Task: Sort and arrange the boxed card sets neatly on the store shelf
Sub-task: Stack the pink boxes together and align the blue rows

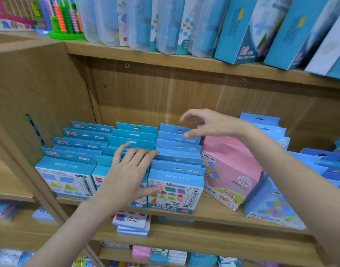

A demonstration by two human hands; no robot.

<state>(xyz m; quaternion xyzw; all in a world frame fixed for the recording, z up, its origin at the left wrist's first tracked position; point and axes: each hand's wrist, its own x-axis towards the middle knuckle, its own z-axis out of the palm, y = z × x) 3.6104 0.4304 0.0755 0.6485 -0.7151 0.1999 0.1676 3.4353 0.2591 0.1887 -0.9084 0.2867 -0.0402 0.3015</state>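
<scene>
You are working at a light wooden store shelf (213, 212) holding three rows of blue cardboard boxed card sets with hang tabs. Your left hand (126, 176) is lying flat on the middle row of blue boxes (134, 136), its fingers (144, 157) straight and spread, gripping nothing; the fingertips are reaching over toward the right row of blue boxes (177, 151), and the thumb is resting against the front box of that row, a blue and white box printed with coloured geometric shapes (174, 195). To the outer side of your left fingers, the left row of blue boxes with red lettering on the tabs (69, 149) is standing just beside the middle row.

Your right hand (205, 123) is hovering above the rear tabs of the right row, its fingers (190, 116) loosely curved and apart, holding nothing; whether the thumb is touching a tab you cannot tell, as the hand is blurred. Just beneath and beside your right wrist, a pink cardboard box with a cartoon rabbit (228, 170) is leaning tilted against the right row. Beyond it, past your right forearm, pale blue boxes (271, 207) are leaning at a slant.

On the board above your fingers, tall blue and translucent packages (238, 29) are standing next to a green abacus with orange beads (66, 22).
</scene>
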